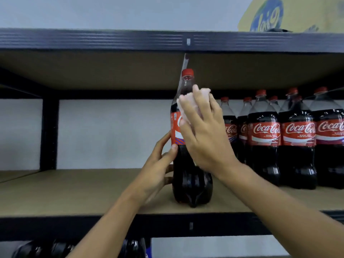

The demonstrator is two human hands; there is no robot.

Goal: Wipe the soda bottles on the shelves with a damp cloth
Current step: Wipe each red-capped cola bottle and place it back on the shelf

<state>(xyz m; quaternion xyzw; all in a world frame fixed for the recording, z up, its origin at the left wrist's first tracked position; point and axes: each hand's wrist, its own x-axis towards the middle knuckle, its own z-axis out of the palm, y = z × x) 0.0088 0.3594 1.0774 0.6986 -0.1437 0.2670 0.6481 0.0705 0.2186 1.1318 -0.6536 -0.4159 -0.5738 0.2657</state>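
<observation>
- Soda bottle stands upright near the front edge of the shelf, apart from the packed row of bottles to its right.
- My left hand grips its lower body, thumb at the label's bottom edge.
- My right hand lies flat, fingers straight, pressing the cloth on the bottle's shoulder.
- I see bare board running left to the black post.
- The cap clears the upper shelf.

Cola bottle was glossy clear plastic; cloth upon it soft, pale, matt. Shelf board beneath was matt wood fibreboard, its edge rail dark ribbed metal.
</observation>
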